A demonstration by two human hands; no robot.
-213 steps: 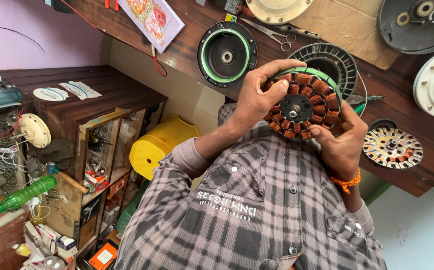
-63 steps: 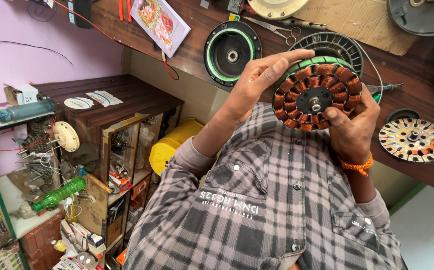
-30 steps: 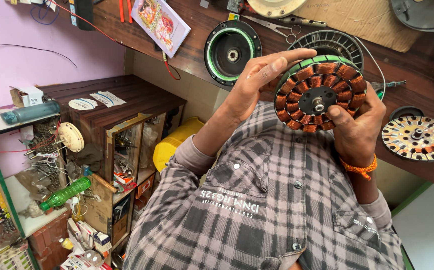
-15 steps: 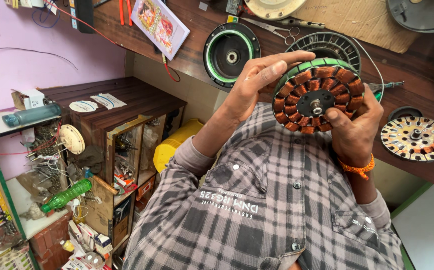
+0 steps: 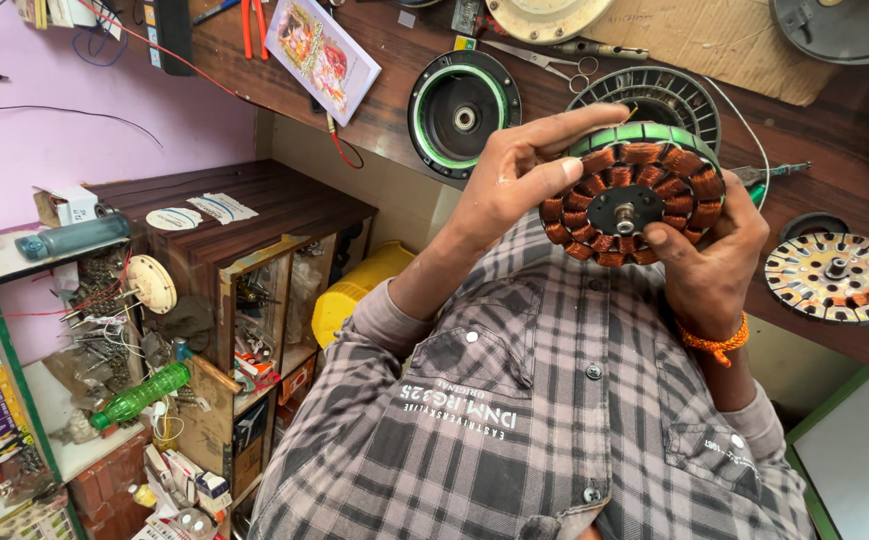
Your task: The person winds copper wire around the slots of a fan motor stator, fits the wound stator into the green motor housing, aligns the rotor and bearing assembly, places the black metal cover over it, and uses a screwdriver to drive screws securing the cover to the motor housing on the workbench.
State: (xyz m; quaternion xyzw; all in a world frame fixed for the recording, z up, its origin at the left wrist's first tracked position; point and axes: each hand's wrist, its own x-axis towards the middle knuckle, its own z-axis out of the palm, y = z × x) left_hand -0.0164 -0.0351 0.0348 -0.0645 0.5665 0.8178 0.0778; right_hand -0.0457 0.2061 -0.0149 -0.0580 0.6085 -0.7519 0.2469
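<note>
Stator (image 5: 633, 195) with copper windings clamped between my two hands (image 5: 510, 185), left (image 5: 710, 265) underneath; I'd keep grip on rim, fingers off coils.

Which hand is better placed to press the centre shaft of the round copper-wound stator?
Probably the right hand: its thumb lies beside the shaft; the left hand grips the round copper-wound stator by its outer rim.

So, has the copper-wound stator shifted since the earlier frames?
No: the stator stays just down and right of the green-rimmed black rotor, as before.
</note>
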